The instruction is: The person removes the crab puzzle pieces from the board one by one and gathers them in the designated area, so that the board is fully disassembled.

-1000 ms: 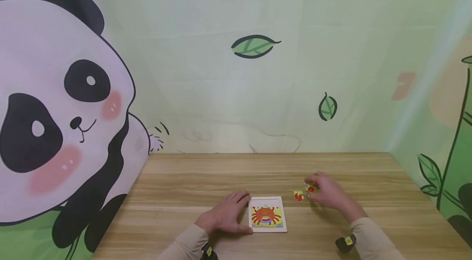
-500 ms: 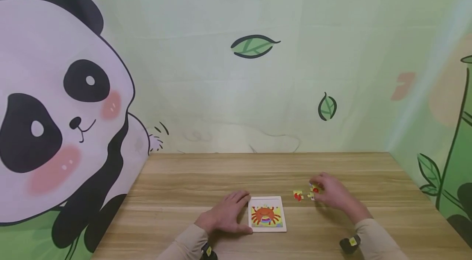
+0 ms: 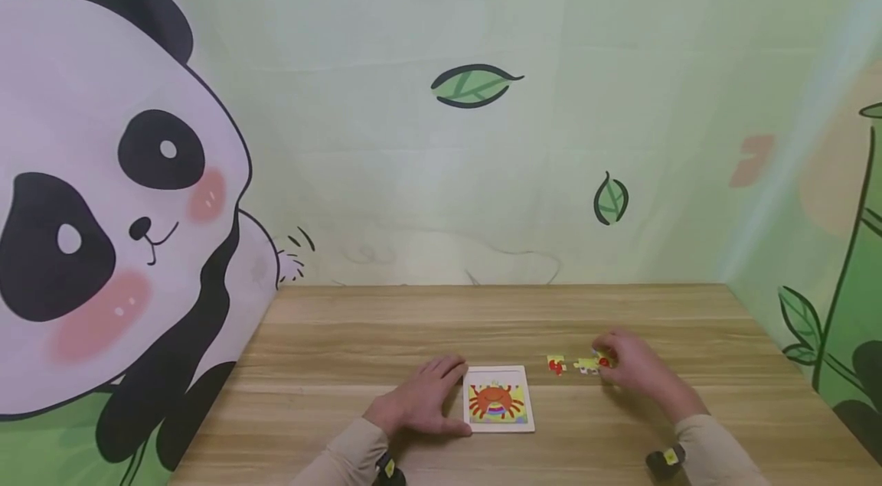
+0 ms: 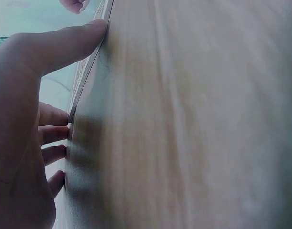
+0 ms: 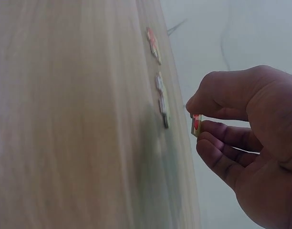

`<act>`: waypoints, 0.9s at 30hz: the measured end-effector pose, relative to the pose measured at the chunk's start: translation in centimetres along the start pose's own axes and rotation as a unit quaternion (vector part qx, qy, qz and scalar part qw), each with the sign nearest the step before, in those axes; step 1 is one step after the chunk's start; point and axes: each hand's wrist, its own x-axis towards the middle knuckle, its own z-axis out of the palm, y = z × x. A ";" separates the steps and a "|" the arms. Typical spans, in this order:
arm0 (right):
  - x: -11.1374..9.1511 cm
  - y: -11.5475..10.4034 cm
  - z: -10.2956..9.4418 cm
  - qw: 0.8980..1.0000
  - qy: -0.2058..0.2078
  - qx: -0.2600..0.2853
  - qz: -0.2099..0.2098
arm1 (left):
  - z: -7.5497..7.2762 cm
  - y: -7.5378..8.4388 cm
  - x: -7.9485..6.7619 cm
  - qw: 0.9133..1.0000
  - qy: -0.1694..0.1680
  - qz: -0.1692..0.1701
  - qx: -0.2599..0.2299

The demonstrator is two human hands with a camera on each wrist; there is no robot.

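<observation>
A white-framed puzzle board with a red crab picture lies on the wooden table. My left hand rests along the board's left side; in the left wrist view its thumb and fingertips touch the edge. To the right of the board, my right hand pinches a small yellow-and-red puzzle piece between thumb and fingers, raised off the table. Just left of that hand lies a yellow-and-white puzzle piece, and further left a red-and-yellow puzzle piece.
The wooden tabletop reaches back to a pale green wall printed with leaves and a large panda. A dark camera strap sits on the right wrist.
My right hand has moved right with the puzzle piece, uncovering the yellow-and-white piece on the table. My left hand and the board stay where they were.
</observation>
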 end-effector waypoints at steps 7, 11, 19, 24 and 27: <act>-0.6 0.7 0.0 1.000 -0.008 -0.002 0.013 | -0.1 0.1 0.0 1.000 -0.006 -0.005 -0.001; -0.8 0.9 -0.1 1.000 -0.011 -0.005 0.018 | -0.1 0.1 0.0 1.000 -0.005 -0.003 0.002; -0.9 1.1 -0.1 1.000 -0.018 -0.007 0.021 | 0.0 0.0 -0.1 1.000 0.009 0.010 0.008; -0.8 1.3 -0.2 0.999 -0.020 -0.018 0.018 | 0.2 -0.2 0.0 1.000 0.011 0.010 0.015; -0.8 1.3 -0.3 0.999 -0.023 -0.019 0.016 | 0.1 -0.2 0.0 1.000 0.009 0.009 0.014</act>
